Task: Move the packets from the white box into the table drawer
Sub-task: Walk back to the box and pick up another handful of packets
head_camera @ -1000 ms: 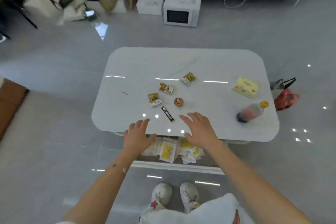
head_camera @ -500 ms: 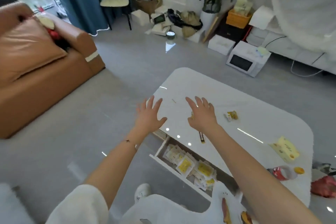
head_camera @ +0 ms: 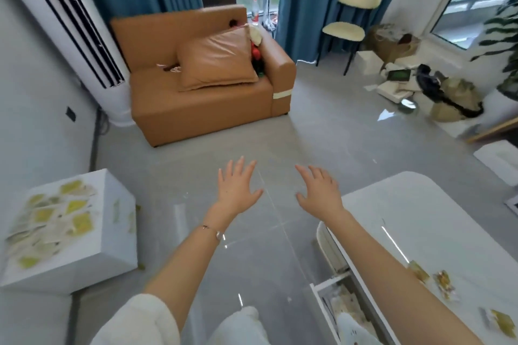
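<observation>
The white box (head_camera: 117, 235) stands on the floor at the lower left, filled with several yellow-and-white packets (head_camera: 53, 218). My left hand (head_camera: 238, 187) and my right hand (head_camera: 318, 192) hover over the grey floor between the box and the table, fingers spread, holding nothing. The table drawer (head_camera: 322, 293) is pulled out at the lower right under the white table (head_camera: 420, 218), with packets (head_camera: 347, 308) lying inside, partly hidden by my right forearm.
A tan sofa (head_camera: 201, 98) with a cushion stands ahead, a tall white air conditioner (head_camera: 73, 25) to its left. A chair (head_camera: 350, 31) and floor clutter (head_camera: 420, 87) lie at the right. Small snack packets (head_camera: 444, 283) rest on the table top.
My view has swung left from the table toward the sofa and the white box. Both hands have moved off the table edge and now hang over the floor, still empty.
</observation>
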`<state>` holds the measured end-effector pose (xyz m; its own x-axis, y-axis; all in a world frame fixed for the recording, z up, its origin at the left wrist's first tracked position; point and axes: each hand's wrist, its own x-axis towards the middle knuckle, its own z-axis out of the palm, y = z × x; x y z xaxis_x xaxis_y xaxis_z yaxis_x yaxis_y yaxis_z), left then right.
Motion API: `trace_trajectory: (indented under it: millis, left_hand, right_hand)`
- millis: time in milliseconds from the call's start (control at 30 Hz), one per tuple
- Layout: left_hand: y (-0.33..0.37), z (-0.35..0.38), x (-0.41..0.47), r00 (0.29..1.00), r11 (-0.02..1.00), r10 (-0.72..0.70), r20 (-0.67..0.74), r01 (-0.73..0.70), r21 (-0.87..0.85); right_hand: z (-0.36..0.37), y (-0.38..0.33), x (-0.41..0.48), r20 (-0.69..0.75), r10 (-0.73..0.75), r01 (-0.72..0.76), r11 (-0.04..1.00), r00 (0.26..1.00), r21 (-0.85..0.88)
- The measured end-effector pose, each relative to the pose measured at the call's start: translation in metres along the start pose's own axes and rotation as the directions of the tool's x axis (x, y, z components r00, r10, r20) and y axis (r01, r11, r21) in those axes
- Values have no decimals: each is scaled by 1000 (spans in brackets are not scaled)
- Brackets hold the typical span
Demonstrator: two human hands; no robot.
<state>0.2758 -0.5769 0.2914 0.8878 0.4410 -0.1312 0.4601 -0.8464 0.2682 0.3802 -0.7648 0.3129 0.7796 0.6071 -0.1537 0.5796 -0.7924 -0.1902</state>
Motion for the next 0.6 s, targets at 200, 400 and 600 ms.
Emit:
trace_trajectory:
  millis: [200, 400, 600]
  left_hand:
    - [-94, -23, 25, 991, 991, -130, -28, 129, -30]
    - [-155, -28, 51, 973, 973, -227, -32, 226, -40]
    - [-219, -23, 78, 938, 938, -347, -23, 346, -34]
  right_hand:
    - [12, -77, 78, 25, -98, 98, 995, 995, 16]
    - [28, -137, 142, 68, -181, 179, 983, 981, 33]
    - [53, -195, 215, 138, -345, 343, 938, 928, 38]
